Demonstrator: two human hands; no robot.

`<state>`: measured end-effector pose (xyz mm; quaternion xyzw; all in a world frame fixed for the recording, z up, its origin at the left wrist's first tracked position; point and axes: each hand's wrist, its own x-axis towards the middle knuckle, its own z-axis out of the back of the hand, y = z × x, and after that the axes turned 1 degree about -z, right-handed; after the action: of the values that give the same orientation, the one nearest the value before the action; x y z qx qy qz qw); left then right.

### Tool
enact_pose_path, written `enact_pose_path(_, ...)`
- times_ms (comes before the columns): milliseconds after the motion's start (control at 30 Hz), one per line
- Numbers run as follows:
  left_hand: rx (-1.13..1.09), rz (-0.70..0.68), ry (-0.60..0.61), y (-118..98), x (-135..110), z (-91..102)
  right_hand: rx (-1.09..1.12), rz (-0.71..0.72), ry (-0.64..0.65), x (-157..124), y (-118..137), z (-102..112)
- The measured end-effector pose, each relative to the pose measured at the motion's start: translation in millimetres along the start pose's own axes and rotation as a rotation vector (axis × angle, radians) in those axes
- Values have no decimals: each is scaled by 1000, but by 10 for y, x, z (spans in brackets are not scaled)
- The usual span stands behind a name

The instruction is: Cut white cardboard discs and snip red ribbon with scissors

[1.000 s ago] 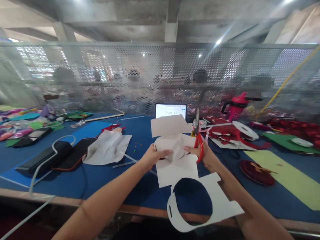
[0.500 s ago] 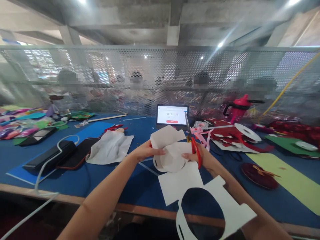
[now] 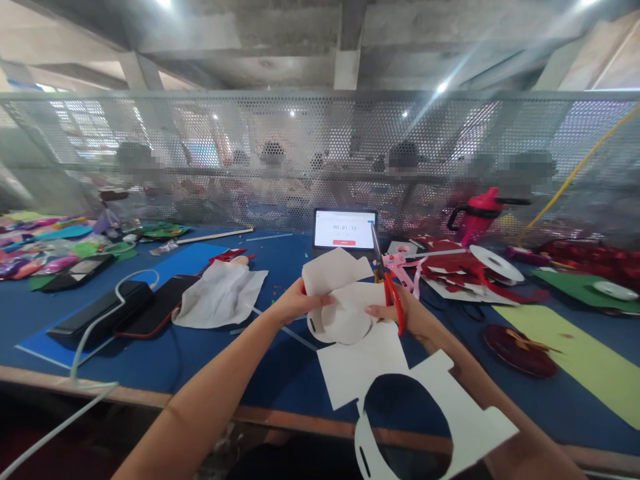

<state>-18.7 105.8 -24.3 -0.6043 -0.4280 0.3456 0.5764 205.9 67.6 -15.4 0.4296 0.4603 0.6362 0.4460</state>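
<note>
1. Head view: my left hand (image 3: 295, 303) pinched the left edge of the white paper pieces (image 3: 347, 310), thumb flat on top, with almost no gap between thumb and fingers. The pieces overlapped, nearer me than the tablet (image 3: 345, 229).
2. My right hand (image 3: 407, 310) had its thumb closed on their right edge; the fingers behind were hidden, so I couldn't tell how they were bent.
3. Red-handled scissors (image 3: 399, 312) sat at that same hand, blades up toward the tablet's right edge. I couldn't tell how far the blades were parted.
4. A cut-out sheet (image 3: 473, 420) with a big round opening hung much nearer me than the tablet, crossing the table's front edge (image 3: 290, 425).
5. Left of the tablet and nearer me lay a pale cloth (image 3: 220, 297), well apart from my fingers; blue tabletop (image 3: 270, 393) ran between my left forearm and the paper.
6. Room was tighter on the other side: a pink item (image 3: 400, 263) lay just right of the tablet, with red scraps (image 3: 445, 257) farther right.
</note>
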Motion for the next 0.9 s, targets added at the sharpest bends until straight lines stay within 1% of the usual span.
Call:
enact_pose_path(167,-73,74,-2,0,9,-35,40,10,-5,-5,41,-10)
enact_pose_path(300,-137,174,37,-66,-13,-44,31,-11,13,-15,64,15)
enact_pose_path(367,-141,201,50,-84,-22,-41,12,-15,22,-20,56,32)
enact_pose_path(433,-128,196,46,-80,-25,-40,16,-6,39,-22,43,46)
enact_pose_path(567,-112,115,29,-26,-10,-52,56,-9,43,-9,25,59)
enact_pose_path(733,-86,62,12,-4,6,-44,82,-18,61,19,-8,70)
enact_pose_path(800,-88,40,-4,-30,9,-25,90,-2,-3,28,-20,88)
enact_pose_path(900,-112,6,-78,-82,21,12,150,64,-242,49,-9,151)
